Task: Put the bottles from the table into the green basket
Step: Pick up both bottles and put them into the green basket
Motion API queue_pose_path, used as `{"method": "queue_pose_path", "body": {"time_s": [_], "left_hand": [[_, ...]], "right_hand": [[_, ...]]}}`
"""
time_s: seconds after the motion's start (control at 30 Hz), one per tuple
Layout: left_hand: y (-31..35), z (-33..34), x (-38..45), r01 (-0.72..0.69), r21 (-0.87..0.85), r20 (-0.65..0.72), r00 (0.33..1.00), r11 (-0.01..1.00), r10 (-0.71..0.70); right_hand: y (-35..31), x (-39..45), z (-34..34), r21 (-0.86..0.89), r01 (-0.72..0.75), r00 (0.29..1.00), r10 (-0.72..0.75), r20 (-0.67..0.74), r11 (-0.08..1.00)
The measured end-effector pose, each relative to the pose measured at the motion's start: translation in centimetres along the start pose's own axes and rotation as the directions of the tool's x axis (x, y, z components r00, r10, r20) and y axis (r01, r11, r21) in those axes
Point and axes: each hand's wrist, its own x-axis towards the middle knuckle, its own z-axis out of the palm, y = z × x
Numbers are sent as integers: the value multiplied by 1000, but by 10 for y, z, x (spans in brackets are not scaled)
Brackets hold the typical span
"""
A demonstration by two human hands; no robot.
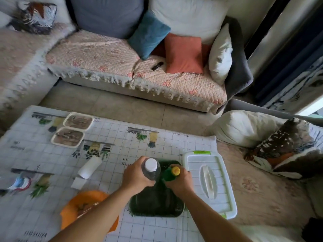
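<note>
A dark green basket sits on the table near its front edge. My left hand grips a dark bottle with a white cap and holds it upright over the basket. My right hand grips a green bottle with a yellow cap right beside it, also over the basket. The two bottles nearly touch. Both bottles' lower parts are hidden by my hands. A white bottle lies on its side on the table to the left.
A white lidded box with green clips stands right of the basket. An orange bowl is at the front left. Two shallow trays rest at the far left of the tablecloth. A sofa lies beyond.
</note>
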Motion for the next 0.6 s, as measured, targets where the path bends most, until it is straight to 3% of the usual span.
{"method": "queue_pose_path", "body": {"time_s": [0.23,0.6], "left_hand": [[-27,25,15,0,52,-5,1000,999,0],[-42,43,24,26,-13,28,999,1000,-25]], "right_hand": [[8,29,23,17,-1,1000,2,-26,1000],[20,40,33,94,-25,999,28,-25,995]]}}
